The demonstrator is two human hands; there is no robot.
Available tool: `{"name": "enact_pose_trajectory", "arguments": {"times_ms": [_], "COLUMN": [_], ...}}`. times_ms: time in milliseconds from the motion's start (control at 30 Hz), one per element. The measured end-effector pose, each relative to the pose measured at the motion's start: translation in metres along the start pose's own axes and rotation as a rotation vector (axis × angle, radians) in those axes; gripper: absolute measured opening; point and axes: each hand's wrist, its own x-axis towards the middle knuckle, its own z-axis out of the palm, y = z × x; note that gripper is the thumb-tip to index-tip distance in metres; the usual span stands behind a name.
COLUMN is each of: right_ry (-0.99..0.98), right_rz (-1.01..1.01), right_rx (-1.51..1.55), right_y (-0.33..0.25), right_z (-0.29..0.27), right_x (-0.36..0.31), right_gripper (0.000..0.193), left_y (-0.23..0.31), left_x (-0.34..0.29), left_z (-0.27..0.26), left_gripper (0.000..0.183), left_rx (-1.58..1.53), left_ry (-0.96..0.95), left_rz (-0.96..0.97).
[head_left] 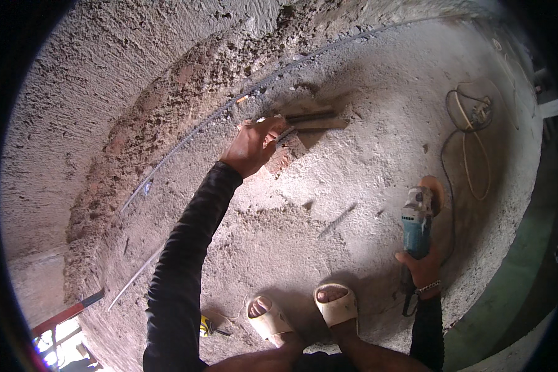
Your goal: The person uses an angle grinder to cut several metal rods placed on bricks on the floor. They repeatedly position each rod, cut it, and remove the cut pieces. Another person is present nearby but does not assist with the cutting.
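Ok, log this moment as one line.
left hand: at reddish block | right hand: holding angle grinder | disc: apart from reddish block

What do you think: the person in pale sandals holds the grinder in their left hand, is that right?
Not quite: the grinder is in the right hand, not the left hand, as the head view shows. The pale sandals part is correct.

Rough, dusty grey concrete makes up the floor [372,266] here. On it I see a reddish brick [288,156], a long thin rod [214,116], a tangled cable [480,113] to the right, and a small yellow-and-black tool [205,326].
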Motion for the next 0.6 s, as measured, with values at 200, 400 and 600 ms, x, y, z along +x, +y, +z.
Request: {"name": "enact_pose_trajectory", "arguments": {"times_ms": [200, 400, 600], "right_ry": [-0.013, 0.094, -0.027], "right_rz": [0.004, -0.063, -0.044], "right_rx": [-0.029, -0.107, -0.048], "right_y": [0.0, -0.019, -0.056], "right_z": [0.005, 0.012, 0.024], "right_x": [0.002, -0.003, -0.007], "right_gripper": [0.059, 0.061, 0.061], "left_y": [0.009, 0.007, -0.013], "left_x": [-0.002, -0.034, -0.122], "left_z": [-0.009, -0.053, -0.047], "left_gripper": [0.051, 0.05, 0.038], "left_rx": [-0.014, 0.023, 0.01], "left_ry": [0.011, 0.352, 0.394], "left_rz": [-0.034, -0.16, -0.423]}}
